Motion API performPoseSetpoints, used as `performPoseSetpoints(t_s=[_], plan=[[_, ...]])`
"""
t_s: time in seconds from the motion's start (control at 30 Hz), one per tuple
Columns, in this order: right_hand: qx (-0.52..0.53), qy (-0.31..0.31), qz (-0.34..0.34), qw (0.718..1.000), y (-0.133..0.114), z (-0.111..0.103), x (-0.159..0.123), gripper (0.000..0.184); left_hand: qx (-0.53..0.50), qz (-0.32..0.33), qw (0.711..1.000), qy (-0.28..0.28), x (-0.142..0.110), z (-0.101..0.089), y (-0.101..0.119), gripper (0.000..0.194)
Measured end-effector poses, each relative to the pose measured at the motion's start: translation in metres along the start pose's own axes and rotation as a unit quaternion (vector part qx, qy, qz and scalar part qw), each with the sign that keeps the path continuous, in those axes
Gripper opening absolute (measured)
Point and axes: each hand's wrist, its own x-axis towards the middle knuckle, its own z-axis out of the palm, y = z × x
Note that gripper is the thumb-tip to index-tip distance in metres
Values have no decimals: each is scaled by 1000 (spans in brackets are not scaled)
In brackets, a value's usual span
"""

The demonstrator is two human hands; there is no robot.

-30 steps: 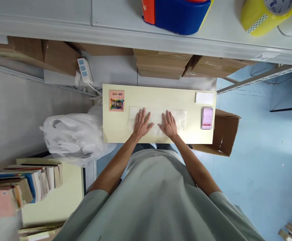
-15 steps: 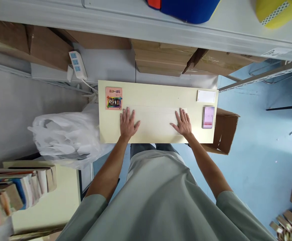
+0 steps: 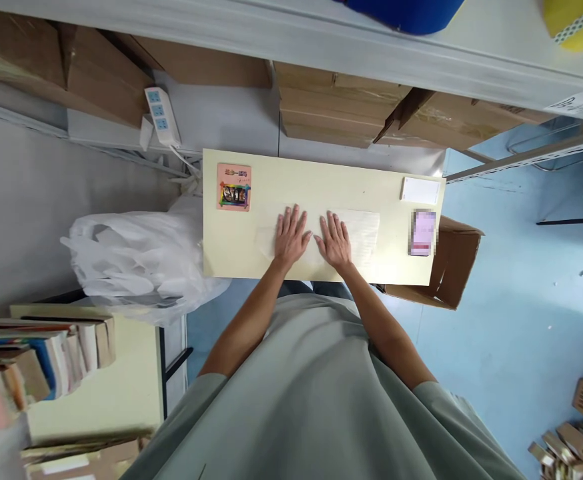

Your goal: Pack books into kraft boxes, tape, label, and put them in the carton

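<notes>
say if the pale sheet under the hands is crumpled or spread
Spread: the pale sheet lies flat on the table, showing past left hand and right hand. Whether it's doubled over, cannot tell.

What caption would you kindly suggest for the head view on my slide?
Left hand and right hand rest palm-down on a thin, pale sheet atop a cream table.

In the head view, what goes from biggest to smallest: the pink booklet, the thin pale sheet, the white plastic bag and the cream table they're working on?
1. Cream table
2. White plastic bag
3. Thin pale sheet, partly covered
4. Pink booklet
</notes>
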Motion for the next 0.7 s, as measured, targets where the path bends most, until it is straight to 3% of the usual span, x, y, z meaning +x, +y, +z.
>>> performPoseSetpoints(t_s=[0.23,0.37,0.5,0.6,0.7], plan=[[-49,7,25,998,58,-26,-28,79,35,-31,999,5,-40,-38,-67,76],[-74,1,16,997,78,-33,-35,82,49,-30,998,-4,-54,-43,-76,79],[-89,-8,8,996,80,-35,-36,83,55,-40,998,7,-56,-54,-72,78],[-91,-1,18,996,74,-40,-40,84,66,-119,988,70,-41,-81,-77,76],[-83,21,35,996,61,-45,-46,86,78,-246,954,152,-9,-115,-95,77]])
